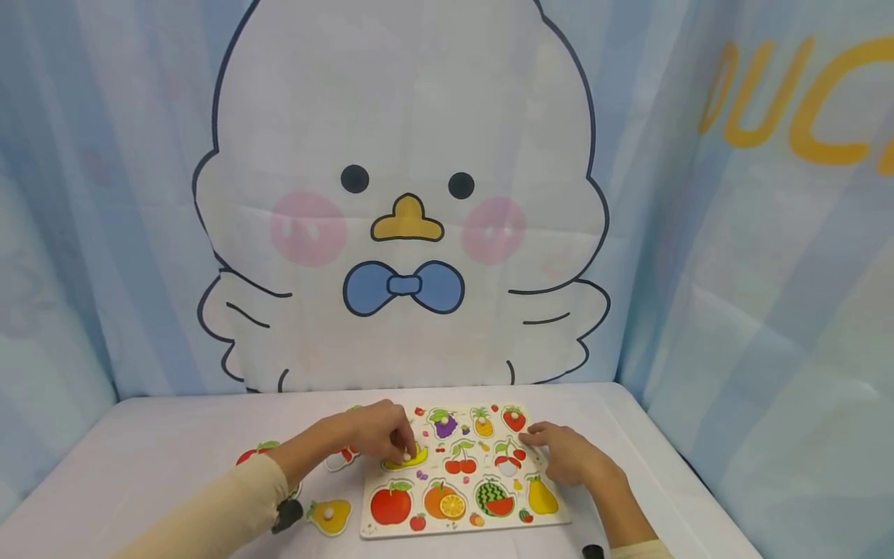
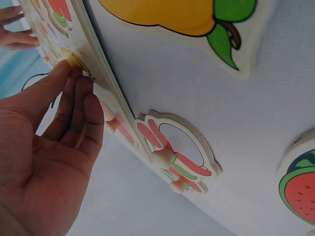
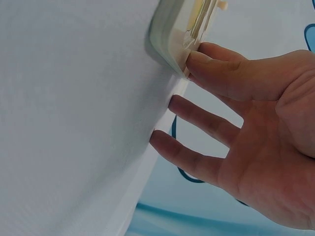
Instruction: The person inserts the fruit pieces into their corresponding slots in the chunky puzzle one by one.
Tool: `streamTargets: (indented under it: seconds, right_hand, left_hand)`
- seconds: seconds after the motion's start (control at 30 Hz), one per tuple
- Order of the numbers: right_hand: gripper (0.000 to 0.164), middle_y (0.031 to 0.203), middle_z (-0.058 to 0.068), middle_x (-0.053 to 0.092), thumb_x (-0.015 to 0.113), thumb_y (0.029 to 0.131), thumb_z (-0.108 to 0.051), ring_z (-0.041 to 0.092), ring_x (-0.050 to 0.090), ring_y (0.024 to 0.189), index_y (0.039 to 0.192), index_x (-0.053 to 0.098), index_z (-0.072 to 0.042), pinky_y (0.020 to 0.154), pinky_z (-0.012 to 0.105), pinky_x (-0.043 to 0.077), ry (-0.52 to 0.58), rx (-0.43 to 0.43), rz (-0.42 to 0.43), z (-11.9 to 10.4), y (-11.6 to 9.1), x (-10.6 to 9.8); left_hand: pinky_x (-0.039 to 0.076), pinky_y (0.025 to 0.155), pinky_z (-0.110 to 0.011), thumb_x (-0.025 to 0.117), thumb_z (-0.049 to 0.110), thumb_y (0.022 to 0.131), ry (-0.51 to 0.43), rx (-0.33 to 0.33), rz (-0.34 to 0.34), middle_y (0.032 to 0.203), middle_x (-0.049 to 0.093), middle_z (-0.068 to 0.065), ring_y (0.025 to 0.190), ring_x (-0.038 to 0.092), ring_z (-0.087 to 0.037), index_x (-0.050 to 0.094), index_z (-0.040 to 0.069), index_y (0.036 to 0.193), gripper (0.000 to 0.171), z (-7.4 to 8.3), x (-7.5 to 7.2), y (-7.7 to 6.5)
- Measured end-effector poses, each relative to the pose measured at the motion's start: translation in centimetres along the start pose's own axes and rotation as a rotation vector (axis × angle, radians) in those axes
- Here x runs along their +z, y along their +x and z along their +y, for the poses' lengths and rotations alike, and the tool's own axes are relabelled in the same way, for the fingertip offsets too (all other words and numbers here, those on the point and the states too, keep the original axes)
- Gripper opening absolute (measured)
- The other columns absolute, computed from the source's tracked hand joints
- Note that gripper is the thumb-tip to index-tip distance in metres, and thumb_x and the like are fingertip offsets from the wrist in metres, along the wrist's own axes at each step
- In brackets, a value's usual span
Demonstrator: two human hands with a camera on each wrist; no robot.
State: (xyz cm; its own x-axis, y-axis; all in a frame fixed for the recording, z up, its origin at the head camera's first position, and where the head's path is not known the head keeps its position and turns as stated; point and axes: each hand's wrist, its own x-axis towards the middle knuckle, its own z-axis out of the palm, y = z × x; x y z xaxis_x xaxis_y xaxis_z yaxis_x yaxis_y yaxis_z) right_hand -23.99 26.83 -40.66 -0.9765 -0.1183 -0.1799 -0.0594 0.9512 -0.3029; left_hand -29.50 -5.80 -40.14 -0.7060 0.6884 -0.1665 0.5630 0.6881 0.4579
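Observation:
With thumb and fingertips, my left hand (image 1: 382, 431) pinches the small knob of a yellow banana puzzle piece (image 1: 421, 455). This piece lies over the left middle part of the white fruit puzzle board (image 1: 501, 524); in the left wrist view my fingers partly cover the banana (image 2: 78, 61). At the board's right edge is my right hand (image 1: 569, 454), its thumb and index finger touching the rim near a corner (image 3: 172, 49). The other fingers of that hand are extended and spread toward the tabletop.
Left of the board lie loose knobbed pieces: a yellow pear (image 1: 329, 517), a red and white fruit (image 1: 341, 460) and a red piece (image 1: 255, 452) partly behind my forearm. A watermelon piece (image 2: 301, 191) shows too. Grapes (image 1: 444, 424), pineapple (image 1: 483, 424) and strawberry (image 1: 514, 420) sit along the board's far row.

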Motion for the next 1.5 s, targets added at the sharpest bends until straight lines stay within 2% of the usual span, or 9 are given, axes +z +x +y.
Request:
streamTargets:
  seconds: [0.17,0.5,0.7,0.9,1.03,1.4,1.5]
  right_hand:
    - [0.059,0.137,0.007,0.052,0.073,0.074,0.007,0.037,0.046,0.124,0.127,0.064,-0.019,0.099,0.059,0.038,0.002,-0.002,0.000,0.1,0.0,0.1]
    - [0.057,0.137,0.007,0.053,0.071,0.075,0.006,0.037,0.045,0.125,0.126,0.064,-0.018,0.101,0.058,0.037,-0.008,-0.005,0.002,0.3,-0.1,0.2]
    - [0.058,0.137,0.007,0.053,0.072,0.075,0.006,0.037,0.046,0.125,0.126,0.064,-0.019,0.099,0.058,0.039,-0.005,-0.003,0.008,0.2,0.0,0.2]
    - [0.059,0.137,0.006,0.052,0.071,0.075,0.007,0.036,0.046,0.125,0.127,0.064,-0.018,0.101,0.058,0.037,-0.008,-0.002,0.017,0.1,-0.2,-0.1]
    - [0.058,0.137,0.006,0.052,0.071,0.075,0.007,0.036,0.046,0.125,0.127,0.064,-0.019,0.100,0.058,0.038,-0.006,0.004,0.021,0.0,-0.2,0.0]
    - [0.058,0.138,0.007,0.052,0.072,0.075,0.006,0.038,0.045,0.125,0.127,0.064,-0.019,0.099,0.059,0.039,-0.011,0.011,0.011,-0.1,0.0,0.1]
    - [0.058,0.138,0.007,0.052,0.071,0.075,0.006,0.038,0.044,0.126,0.126,0.064,-0.019,0.099,0.058,0.039,-0.009,0.016,0.009,-0.1,0.0,0.2]
  left_hand:
    - [0.049,0.066,-0.019,0.076,0.016,0.082,-0.022,-0.007,-0.010,0.080,0.061,0.012,0.071,0.054,-0.008,0.076,0.027,0.090,0.014,-0.1,0.1,-0.1]
    - [0.050,0.066,-0.019,0.075,0.016,0.083,-0.031,0.064,-0.013,0.078,0.063,0.013,0.071,0.055,-0.007,0.075,0.027,0.096,0.017,-0.8,-0.3,-0.5]
    - [0.051,0.067,-0.020,0.073,0.015,0.085,-0.055,0.077,0.019,0.083,0.065,0.012,0.074,0.057,-0.008,0.075,0.025,0.094,0.014,-2.2,-1.4,-0.9]
    - [0.051,0.065,-0.022,0.073,0.014,0.085,-0.025,0.064,0.079,0.082,0.064,0.011,0.075,0.056,-0.012,0.075,0.021,0.095,0.013,-4.0,-2.6,-1.4]
    - [0.051,0.064,-0.024,0.071,0.010,0.085,-0.016,0.044,0.110,0.081,0.064,0.008,0.074,0.056,-0.014,0.075,0.019,0.094,0.013,-5.2,-3.1,-1.6]
    - [0.051,0.064,-0.026,0.072,0.007,0.083,-0.034,-0.089,0.209,0.083,0.060,0.005,0.079,0.054,-0.016,0.074,0.021,0.091,0.016,-8.1,-3.2,-2.1]
    - [0.052,0.066,-0.025,0.074,0.009,0.082,-0.036,-0.142,0.223,0.086,0.059,0.004,0.080,0.053,-0.016,0.073,0.022,0.092,0.017,-8.6,-3.0,-2.1]
